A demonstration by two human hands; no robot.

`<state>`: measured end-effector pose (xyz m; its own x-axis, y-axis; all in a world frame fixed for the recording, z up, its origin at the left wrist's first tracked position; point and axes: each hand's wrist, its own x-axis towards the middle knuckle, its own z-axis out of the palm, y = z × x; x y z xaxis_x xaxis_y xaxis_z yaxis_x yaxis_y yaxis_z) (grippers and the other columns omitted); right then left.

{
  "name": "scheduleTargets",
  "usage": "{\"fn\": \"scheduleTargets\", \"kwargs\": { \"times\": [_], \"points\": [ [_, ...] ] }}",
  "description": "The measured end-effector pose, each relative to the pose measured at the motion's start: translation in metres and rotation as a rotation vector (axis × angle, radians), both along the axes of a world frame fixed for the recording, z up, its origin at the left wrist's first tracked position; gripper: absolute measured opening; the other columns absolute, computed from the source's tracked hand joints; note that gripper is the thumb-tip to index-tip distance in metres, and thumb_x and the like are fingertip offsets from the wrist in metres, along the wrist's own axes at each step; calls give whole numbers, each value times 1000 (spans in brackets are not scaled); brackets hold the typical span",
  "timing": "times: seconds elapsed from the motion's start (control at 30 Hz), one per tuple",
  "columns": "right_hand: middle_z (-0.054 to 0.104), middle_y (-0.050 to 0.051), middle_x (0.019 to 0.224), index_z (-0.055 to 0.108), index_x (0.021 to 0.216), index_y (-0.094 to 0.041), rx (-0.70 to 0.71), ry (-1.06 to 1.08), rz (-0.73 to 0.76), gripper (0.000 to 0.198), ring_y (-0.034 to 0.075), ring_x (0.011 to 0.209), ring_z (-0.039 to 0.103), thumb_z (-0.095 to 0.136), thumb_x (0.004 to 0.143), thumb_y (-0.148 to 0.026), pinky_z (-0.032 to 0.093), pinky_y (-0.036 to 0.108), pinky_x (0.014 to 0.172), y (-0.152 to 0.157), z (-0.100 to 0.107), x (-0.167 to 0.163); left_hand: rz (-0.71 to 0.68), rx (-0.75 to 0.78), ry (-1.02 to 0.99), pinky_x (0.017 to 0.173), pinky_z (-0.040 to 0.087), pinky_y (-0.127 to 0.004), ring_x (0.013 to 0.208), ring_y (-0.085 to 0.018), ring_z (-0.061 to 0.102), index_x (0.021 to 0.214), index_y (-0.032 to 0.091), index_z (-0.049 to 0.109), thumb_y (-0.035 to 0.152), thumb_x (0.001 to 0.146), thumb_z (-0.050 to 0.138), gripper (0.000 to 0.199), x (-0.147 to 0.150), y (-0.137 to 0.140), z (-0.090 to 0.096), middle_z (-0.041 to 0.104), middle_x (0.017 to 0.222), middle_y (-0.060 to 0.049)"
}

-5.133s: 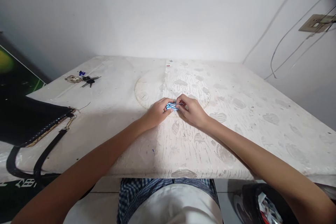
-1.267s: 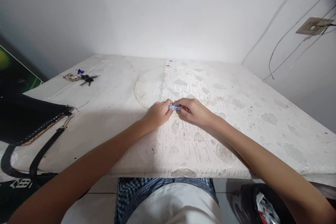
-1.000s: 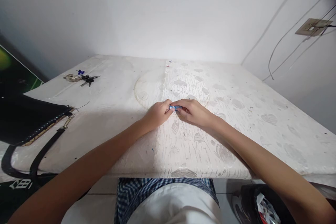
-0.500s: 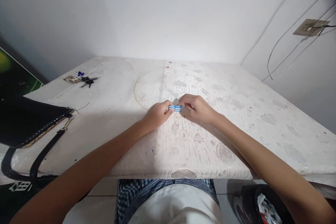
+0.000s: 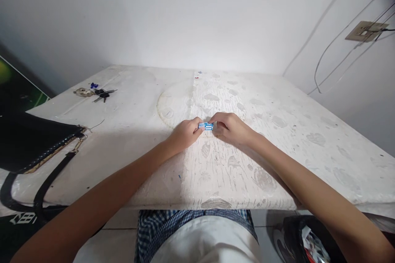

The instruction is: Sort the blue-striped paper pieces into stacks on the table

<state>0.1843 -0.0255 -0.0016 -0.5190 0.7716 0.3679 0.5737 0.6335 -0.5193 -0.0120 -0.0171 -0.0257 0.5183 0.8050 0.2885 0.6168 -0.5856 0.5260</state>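
Observation:
A small blue-and-white striped folded piece [image 5: 208, 126], which looks like paper or card, is held just above the middle of the table. My left hand [image 5: 187, 133] pinches its left end between thumb and fingers. At the other end, my right hand [image 5: 231, 128] has its fingers curled, with the index fingertip on the far right corner and the thumb close to the right edge. Part of the piece is hidden behind my left fingers.
A pale patterned cover lies over the table [image 5: 160, 164]. At the left are keys [image 5: 104, 93], a blue scrap [image 5: 94, 85] and a black bag [image 5: 40, 141] with a strap. Small scraps [image 5: 196, 77] lie toward the wall. A bin [image 5: 293, 234] stands on the floor at right.
My right index finger has come down onto the far right corner of the striped piece. My left hand keeps its pinch in nearly the same place.

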Motion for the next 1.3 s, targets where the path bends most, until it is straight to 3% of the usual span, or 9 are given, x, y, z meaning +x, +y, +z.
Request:
{"fn": "scheduleTargets", "kwargs": {
  "times": [0.23, 0.57, 0.77, 1.0, 1.13, 1.23, 1.3],
  "points": [
    [63, 2, 74, 63, 89, -17, -49, -22, -28, 38, 13, 63, 52, 37, 65, -3, 38, 26, 60, 0, 0, 1, -9, 6, -9, 46, 27, -22, 48, -9, 39, 80, 17, 51, 27, 85, 42, 14, 0, 0, 1, 42, 56, 4],
    [64, 4, 78, 63, 92, -15, -79, 28, -38, 35, 13, 66, 55, 41, 66, -4, 40, 26, 62, -2, -2, -3, 6, -3, 7, 47, 27, -22, 47, -9, 37, 85, 16, 55, 28, 84, 45, 16, 1, -2, 3, 41, 53, 5],
    [63, 5, 81, 61, 104, -14, -170, 91, 6, 37, 13, 67, 54, 34, 79, -10, 41, 27, 63, -1, -9, -8, 4, 24, 3, 47, 28, -22, 47, -9, 39, 89, 17, 55, 28, 85, 43, 17, 2, -2, 2, 43, 53, 5],
    [60, 6, 90, 59, 105, -16, -47, 63, -17, 32, 13, 71, 52, 43, 78, -10, 40, 27, 65, 0, -21, -13, 37, 11, -34, 50, 32, -23, 51, -10, 44, 81, 18, 54, 25, 79, 52, 8, 1, 1, -4, 48, 57, 5],
    [59, 5, 89, 58, 105, -16, -10, 87, -30, 31, 14, 74, 51, 43, 78, -10, 40, 27, 67, 0, -26, -15, 51, 26, 0, 48, 28, -23, 48, -9, 39, 74, 18, 53, 25, 82, 45, 13, 3, 1, -3, 41, 53, 5],
    [59, 4, 84, 59, 101, -16, -82, 169, -37, 24, 13, 69, 50, 49, 79, -17, 38, 28, 65, -1, -26, -17, 67, 44, -23, 48, 28, -24, 49, -9, 36, 67, 17, 51, 25, 81, 47, 16, 3, 0, -1, 37, 53, 5],
    [59, 3, 78, 59, 94, -17, -245, 346, -31, 19, 12, 63, 49, 55, 77, -23, 37, 28, 60, -1, -24, -18, 74, 17, -130, 51, 31, -23, 54, -9, 40, 66, 17, 52, 30, 78, 53, 18, 3, 0, 2, 42, 60, 3]
  ]
}}
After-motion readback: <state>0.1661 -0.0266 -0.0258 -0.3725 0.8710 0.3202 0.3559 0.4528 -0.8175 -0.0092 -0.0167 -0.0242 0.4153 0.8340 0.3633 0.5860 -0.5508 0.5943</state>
